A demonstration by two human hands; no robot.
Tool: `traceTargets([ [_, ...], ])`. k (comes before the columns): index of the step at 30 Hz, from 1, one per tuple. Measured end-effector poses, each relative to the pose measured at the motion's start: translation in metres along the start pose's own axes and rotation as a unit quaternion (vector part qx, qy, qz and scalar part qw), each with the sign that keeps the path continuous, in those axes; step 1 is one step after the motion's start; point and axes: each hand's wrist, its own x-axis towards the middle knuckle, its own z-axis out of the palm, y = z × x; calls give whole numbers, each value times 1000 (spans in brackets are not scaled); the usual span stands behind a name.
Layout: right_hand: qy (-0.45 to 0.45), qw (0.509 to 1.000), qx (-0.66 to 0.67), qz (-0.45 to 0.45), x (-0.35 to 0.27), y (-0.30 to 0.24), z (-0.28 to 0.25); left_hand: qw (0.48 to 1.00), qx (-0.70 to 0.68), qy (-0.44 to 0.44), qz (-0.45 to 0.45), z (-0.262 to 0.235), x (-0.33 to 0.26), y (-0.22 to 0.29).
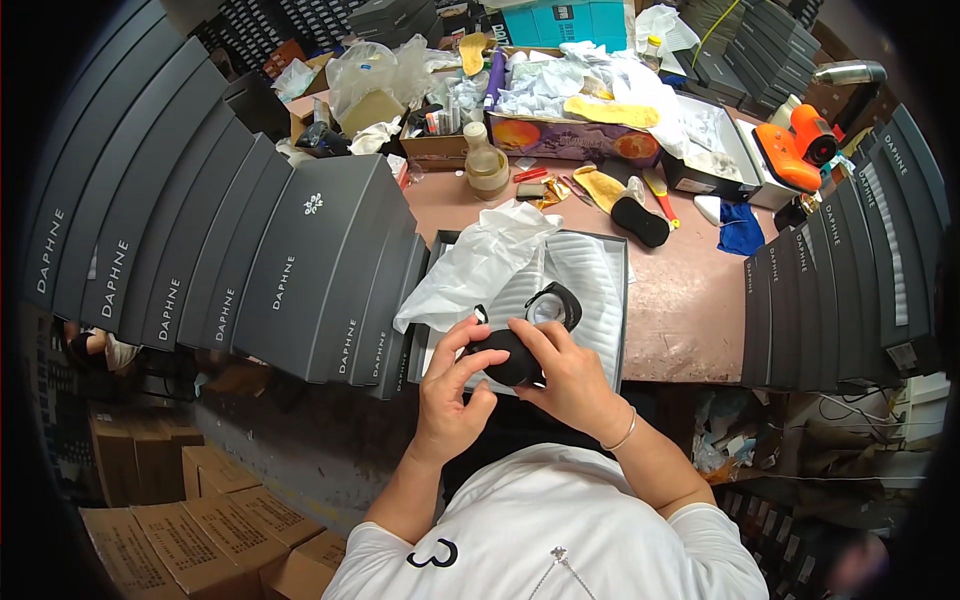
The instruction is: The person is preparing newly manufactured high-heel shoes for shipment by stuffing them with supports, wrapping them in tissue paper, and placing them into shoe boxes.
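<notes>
A black shoe with a rounded front is between my hands, above the near edge of an open dark grey shoe box. My left hand is curled against its left side, fingertips on the black upper. My right hand grips it from the right, thumb underneath. Just beyond my right fingers shows a black strapped part with a pale inside; whether it belongs to the same shoe I cannot tell. A small black-and-white tip pokes out by my left fingertips. White tissue paper and ribbed white padding fill the box.
Tall stacks of grey shoe boxes flank the table left and right. Behind the open box are a jar, a black pad, a red-and-yellow brush, a blue cloth and an orange device.
</notes>
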Motion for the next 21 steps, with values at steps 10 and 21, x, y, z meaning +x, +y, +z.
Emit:
traceTargets([
  [10,-12,1000,-4,19,1,-1,-4,980,-194,-19,-47,-9,-5,-16],
  [21,-3,996,50,68,7,3,-14,970,18,-145,192,-10,-46,-35],
])
